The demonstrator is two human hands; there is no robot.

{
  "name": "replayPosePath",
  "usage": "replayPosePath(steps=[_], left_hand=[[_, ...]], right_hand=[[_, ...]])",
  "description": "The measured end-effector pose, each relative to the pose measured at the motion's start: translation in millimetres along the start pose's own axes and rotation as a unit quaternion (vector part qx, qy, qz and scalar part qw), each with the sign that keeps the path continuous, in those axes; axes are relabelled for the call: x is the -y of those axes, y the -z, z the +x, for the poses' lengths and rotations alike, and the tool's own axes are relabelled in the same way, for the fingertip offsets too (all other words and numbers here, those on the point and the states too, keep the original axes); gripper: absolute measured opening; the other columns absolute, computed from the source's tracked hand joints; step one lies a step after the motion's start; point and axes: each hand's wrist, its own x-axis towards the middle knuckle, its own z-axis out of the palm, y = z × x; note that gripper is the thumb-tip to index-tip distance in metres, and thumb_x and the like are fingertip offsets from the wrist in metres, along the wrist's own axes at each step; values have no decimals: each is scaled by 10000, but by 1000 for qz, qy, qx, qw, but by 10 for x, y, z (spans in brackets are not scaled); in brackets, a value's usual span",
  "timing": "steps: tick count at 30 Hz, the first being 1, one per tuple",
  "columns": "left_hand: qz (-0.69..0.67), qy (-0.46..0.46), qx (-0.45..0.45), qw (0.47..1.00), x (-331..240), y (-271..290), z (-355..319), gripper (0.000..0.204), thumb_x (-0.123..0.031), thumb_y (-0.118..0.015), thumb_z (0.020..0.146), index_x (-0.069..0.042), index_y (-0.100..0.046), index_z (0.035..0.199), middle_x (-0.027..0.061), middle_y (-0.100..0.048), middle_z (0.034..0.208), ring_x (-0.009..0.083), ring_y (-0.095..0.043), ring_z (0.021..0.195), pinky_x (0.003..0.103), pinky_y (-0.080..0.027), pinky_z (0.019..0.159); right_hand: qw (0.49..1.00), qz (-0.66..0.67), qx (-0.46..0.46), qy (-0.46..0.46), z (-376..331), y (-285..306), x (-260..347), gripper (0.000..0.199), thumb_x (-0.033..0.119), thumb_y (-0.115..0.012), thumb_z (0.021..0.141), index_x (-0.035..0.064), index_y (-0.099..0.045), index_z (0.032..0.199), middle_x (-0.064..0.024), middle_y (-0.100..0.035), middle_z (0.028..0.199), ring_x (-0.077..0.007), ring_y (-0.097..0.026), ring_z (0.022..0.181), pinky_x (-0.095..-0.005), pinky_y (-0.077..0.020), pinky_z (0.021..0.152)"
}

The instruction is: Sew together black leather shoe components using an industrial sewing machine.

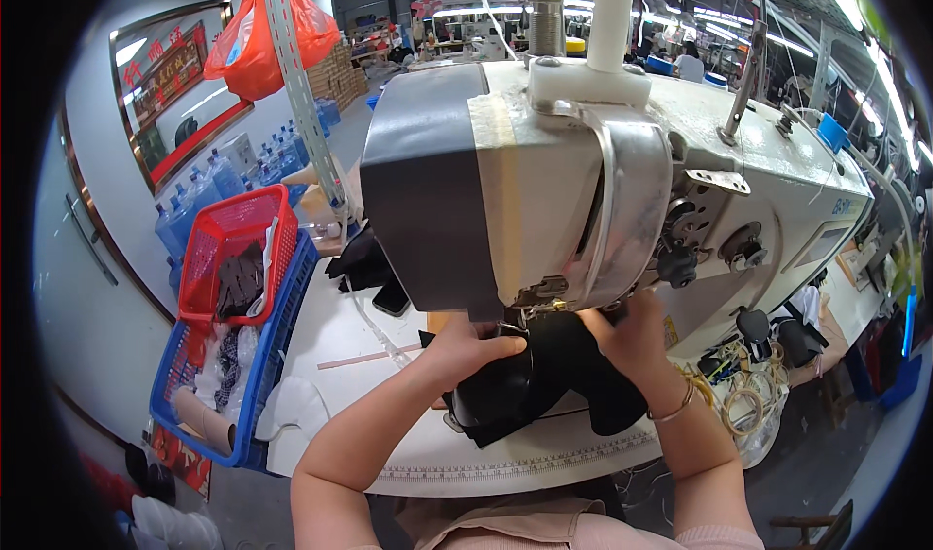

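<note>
Both forearms are coming in from the lower edge and meeting at the black fabric (530, 380), which is lying on the white desk (350, 395) right under the head of the sewing machine (544, 181). The left hand (466, 344) is resting on the fabric's left side, just below the machine's needle end, its fingers (501, 344) pressed together and curled over the cloth. The right hand (632, 331) is gripping the fabric's right side, fingers closed on it, up against the machine's underside; a bangle (673, 406) is sitting on that wrist. Just right of the machine's base, rubber bands (743, 404) are lying in a loose heap. Left of the machine, at the desk's edge, a red basket (238, 249) is standing inside a blue crate (233, 356), both holding dark and pale scraps. Farther left of the machine, blue water bottles (199, 195) are standing in rows, and an orange bag (262, 30) is hanging above them.
</note>
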Motion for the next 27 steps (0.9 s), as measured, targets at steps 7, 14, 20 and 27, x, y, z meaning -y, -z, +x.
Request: replayPosePath(steps=[7, 14, 20, 27], left_hand=[[216, -67, -16, 974, 231, 91, -12, 404, -309, -709, 714, 22, -610, 925, 88, -634, 776, 145, -593, 714, 274, -472, 658], [104, -93, 13, 990, 532, 200, -5, 390, -270, -737, 684, -5, -579, 923, 60, -612, 743, 100, -553, 638, 242, -422, 517], [-81, -31, 112, 990, 520, 194, -11, 542, -245, -665, 728, 49, -475, 1142, 138, -598, 965, 195, -623, 799, 275, -505, 746], [-252, 0, 237, 938, 569, 272, 18, 485, -236, -612, 739, 74, -495, 1094, 179, -612, 944, 280, -639, 806, 336, -534, 713]], right_hand=[[948, -198, -124, 217, -330, 33, 23, 453, 140, -750, 661, 46, -510, 1033, -140, -488, 1059, -334, -482, 939, -406, -390, 807], [897, 321, -139, -270, -1558, -175, -595, 661, 179, -724, 710, -19, -377, 1236, -122, -465, 1200, -208, -452, 1110, -331, -366, 926], [889, 308, -66, -332, -1620, -265, -358, 759, 317, -816, 609, -78, -469, 1156, -103, -568, 1062, -145, -522, 984, -275, -425, 836], [924, 313, -135, -172, -1295, -73, -300, 168, 57, -670, 763, 14, -629, 920, -33, -631, 873, -113, -582, 787, -241, -466, 707]])
